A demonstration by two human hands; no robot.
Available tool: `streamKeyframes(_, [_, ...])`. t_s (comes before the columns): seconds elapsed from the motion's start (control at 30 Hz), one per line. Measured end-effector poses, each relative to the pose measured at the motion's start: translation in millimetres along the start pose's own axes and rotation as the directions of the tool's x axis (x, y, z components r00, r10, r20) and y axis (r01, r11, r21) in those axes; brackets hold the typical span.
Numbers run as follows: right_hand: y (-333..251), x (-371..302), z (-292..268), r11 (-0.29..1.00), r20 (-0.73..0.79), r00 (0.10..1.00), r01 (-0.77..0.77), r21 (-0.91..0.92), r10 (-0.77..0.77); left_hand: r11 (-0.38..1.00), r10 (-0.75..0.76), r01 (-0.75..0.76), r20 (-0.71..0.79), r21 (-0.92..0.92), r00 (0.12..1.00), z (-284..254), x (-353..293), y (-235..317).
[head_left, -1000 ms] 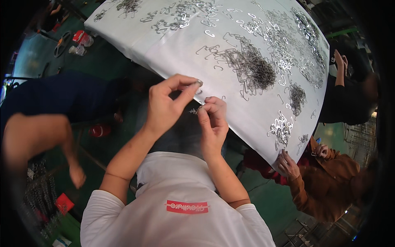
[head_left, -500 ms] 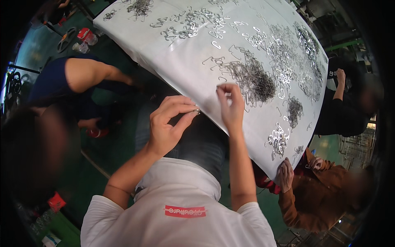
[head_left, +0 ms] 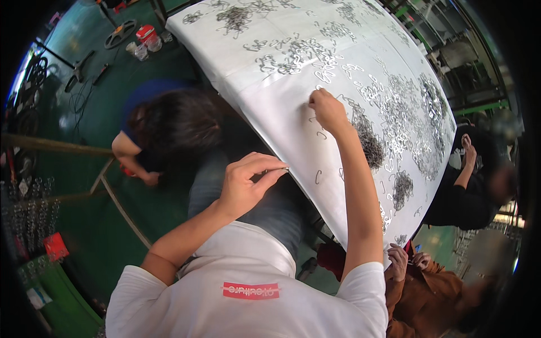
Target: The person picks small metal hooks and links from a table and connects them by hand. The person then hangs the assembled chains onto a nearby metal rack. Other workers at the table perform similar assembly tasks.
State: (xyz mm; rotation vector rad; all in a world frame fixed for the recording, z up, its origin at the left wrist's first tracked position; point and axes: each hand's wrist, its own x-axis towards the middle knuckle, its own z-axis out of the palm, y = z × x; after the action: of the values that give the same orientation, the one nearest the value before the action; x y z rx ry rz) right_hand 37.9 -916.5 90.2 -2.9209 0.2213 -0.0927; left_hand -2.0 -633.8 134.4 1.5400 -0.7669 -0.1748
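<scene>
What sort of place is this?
Probably a workshop or small factory: many small, bent metal hooks lie in piles across a big white-covered table, and a co-worker in brown is beside it.

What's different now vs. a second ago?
The right hand left its spot beside the left hand and moved forward over the white table, to the scattered metal hooks; whether it grips one is hidden. The co-worker on the left leaned in toward the table. Unchanged: the left hand pinches a small metal piece near the table edge.
</scene>
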Motion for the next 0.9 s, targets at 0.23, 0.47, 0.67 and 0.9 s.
streamKeyframes(0.23, [-84.9, -100.1, -50.6, 0.285, -0.054, 0.937, -0.05, 0.957, 0.344, 0.998, -0.048, 0.048, 0.003, -0.035, 0.999, 0.4, -3.5, -1.4])
streamKeyframes(0.47, [-149.9, -158.1, -54.4, -0.182, 0.109, 0.889, -0.029, 0.983, 0.445, 0.991, -0.116, 0.117, 0.018, -0.061, 0.993, 2.5, -6.6, 3.2])
streamKeyframes(0.67, [-154.9, -157.0, -44.2, -0.083, 0.05, 0.862, -0.009, 0.996, 0.504, 0.996, -0.078, 0.079, 0.018, -0.05, 0.997, 4.2, -6.4, 5.2])
streamKeyframes(0.9, [-154.1, -156.3, -36.7, 0.091, -0.132, 0.855, 0.099, 0.991, 0.502, 1.0, -0.011, 0.012, -0.008, 0.01, 1.0, 0.7, 11.1, -8.0])
